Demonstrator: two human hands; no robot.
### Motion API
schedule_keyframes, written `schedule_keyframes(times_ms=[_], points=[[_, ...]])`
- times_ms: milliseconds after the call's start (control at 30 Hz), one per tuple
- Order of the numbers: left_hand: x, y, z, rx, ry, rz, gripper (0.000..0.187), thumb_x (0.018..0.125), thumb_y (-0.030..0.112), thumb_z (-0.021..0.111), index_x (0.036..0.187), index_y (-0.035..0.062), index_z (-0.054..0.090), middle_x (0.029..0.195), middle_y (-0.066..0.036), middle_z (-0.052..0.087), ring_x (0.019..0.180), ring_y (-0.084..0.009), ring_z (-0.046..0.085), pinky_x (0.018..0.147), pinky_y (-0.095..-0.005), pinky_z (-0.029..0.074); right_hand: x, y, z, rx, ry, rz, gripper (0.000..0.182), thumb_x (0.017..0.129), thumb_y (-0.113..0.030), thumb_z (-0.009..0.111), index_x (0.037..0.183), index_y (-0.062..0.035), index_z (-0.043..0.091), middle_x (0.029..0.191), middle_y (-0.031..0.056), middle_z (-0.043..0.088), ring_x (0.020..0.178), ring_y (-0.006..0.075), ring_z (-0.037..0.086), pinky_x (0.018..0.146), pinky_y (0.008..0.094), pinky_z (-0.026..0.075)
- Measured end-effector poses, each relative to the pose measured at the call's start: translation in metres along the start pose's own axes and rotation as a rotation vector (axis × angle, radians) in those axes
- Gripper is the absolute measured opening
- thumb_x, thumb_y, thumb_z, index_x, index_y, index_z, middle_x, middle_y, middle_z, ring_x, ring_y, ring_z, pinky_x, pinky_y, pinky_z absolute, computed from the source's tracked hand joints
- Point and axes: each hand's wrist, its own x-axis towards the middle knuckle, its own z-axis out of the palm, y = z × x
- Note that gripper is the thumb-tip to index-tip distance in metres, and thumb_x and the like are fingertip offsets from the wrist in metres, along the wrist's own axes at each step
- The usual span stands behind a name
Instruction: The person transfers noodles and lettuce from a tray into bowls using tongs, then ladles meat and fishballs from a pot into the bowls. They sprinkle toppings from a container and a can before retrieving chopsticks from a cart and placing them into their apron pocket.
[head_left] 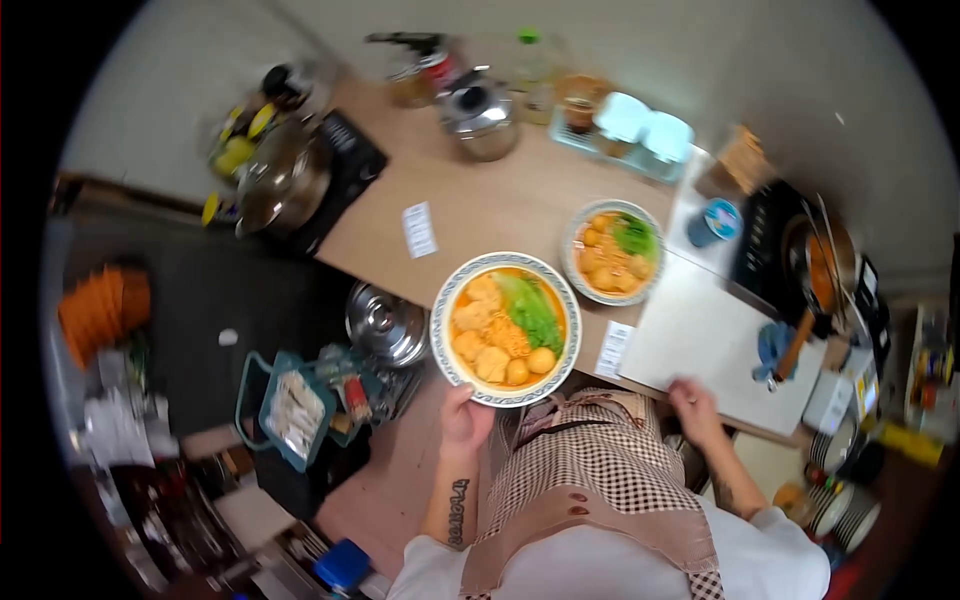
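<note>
My left hand [466, 420] is closed on the near rim of a patterned bowl of noodle soup [505, 401], holding it above the counter's front edge. Orange broth, dumpling-like pieces, round balls, noodles and green leaves [530, 310] fill it. Behind it, a second, similar bowl [572, 278] stands on the brown counter. My right hand [692, 408] is by the front edge of a white board [690, 320], apart from both bowls. Its fingers are blurred, and nothing can be made out in them. A printed slip [613, 348] lies between the held bowl and the board.
On the brown counter [480, 215] are another slip [419, 229], a kettle [480, 120] and lidded condiment boxes [622, 117]. A steel pot [285, 175] sits at left; a pan [825, 265] and black cooker [765, 250] at right. Below left is a teal basket [262, 405].
</note>
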Motion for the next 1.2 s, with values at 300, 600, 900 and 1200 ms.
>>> schedule_keyframes(times_ms=[300, 600, 900, 1200], points=[[-0.010, 0.104, -0.115, -0.041, 0.092, 0.131, 0.078, 0.083, 0.012, 0.062, 0.154, 0.0014, 0.032, 0.153, -0.016, 0.044, 0.140, -0.0324, 0.046, 0.117, -0.0460, 0.040, 0.014, -0.039, 0.136, 0.145, -0.524, -0.047, 0.047, 0.105, -0.035, 0.055, 0.137, -0.0008, 0.061, 0.147, 0.0165, 0.055, 0.130, 0.0243, 0.054, 0.111, 0.0334, 0.040], [-0.027, 0.227, -0.203, -0.095, 0.202, 0.246, 0.075, 0.084, 0.006, 0.063, 0.154, 0.0067, 0.035, 0.147, -0.012, 0.051, 0.136, -0.0276, 0.051, 0.113, -0.0423, 0.043, 0.107, -0.442, 0.235, -0.515, -0.154, -0.979, 0.020, 0.091, -0.022, 0.070, 0.093, -0.0020, 0.070, 0.084, 0.0161, 0.069, 0.080, 0.0317, 0.068, 0.074, 0.0400, 0.055], [-0.012, 0.274, -0.210, -0.134, 0.327, 0.400, 0.082, 0.082, 0.017, 0.064, 0.156, 0.0032, 0.031, 0.156, -0.017, 0.042, 0.141, -0.0362, 0.045, 0.118, -0.0507, 0.039, 0.293, -0.766, 0.392, -0.867, 0.182, -1.457, 0.035, 0.084, -0.018, 0.067, 0.116, -0.0050, 0.067, 0.102, 0.0191, 0.069, 0.103, 0.0369, 0.067, 0.087, 0.0472, 0.056], [0.002, 0.290, -0.233, -0.157, 0.406, 0.464, 0.083, 0.081, 0.021, 0.065, 0.154, 0.0001, 0.033, 0.155, -0.017, 0.042, 0.143, -0.0348, 0.043, 0.121, -0.0492, 0.033, 0.249, -0.789, 0.335, -0.944, 0.091, -1.360, 0.034, 0.080, -0.018, 0.070, 0.112, -0.0068, 0.070, 0.101, 0.0194, 0.072, 0.092, 0.0358, 0.070, 0.081, 0.0453, 0.056]])
